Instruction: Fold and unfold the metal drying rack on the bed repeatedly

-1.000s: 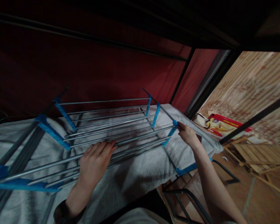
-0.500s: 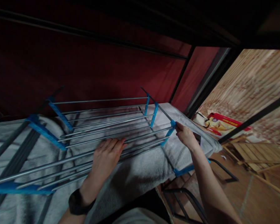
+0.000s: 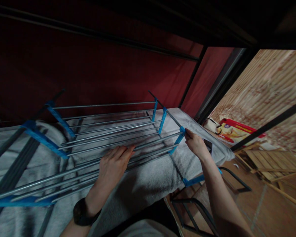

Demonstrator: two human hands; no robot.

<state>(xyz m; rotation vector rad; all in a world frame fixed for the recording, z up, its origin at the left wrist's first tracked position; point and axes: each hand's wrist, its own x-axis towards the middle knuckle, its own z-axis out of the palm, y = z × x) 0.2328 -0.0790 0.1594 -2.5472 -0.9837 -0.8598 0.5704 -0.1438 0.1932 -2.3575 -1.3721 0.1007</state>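
Observation:
A rack of metal tubes with blue plastic connectors (image 3: 40, 140) lies across a grey blanket (image 3: 148, 184). Around one of its front metal tubes (image 3: 153, 143) my left hand (image 3: 114, 163) is closed, palm down, with a dark watch (image 3: 82, 212) at the wrist. At the rack's right end, my right hand (image 3: 195, 142) pinches the dark side pole beside a blue connector (image 3: 182, 130). Its fingertips are partly hidden. Several thin tubes run side by side between the rack's left and right ends. One tube (image 3: 88, 137) has a loose-looking left end near a left connector.
Beyond the blanket stands a dark red wall (image 3: 101, 65) with black frame bars. A phone-like dark object (image 3: 208, 144) lies by my right wrist. On the right are a red and yellow box (image 3: 236, 130), a folded wooden piece (image 3: 273, 161) and a black metal frame (image 3: 194, 205).
The rack's left end has shifted slightly to the left in view. Both hands keep their hold, nearly in place.

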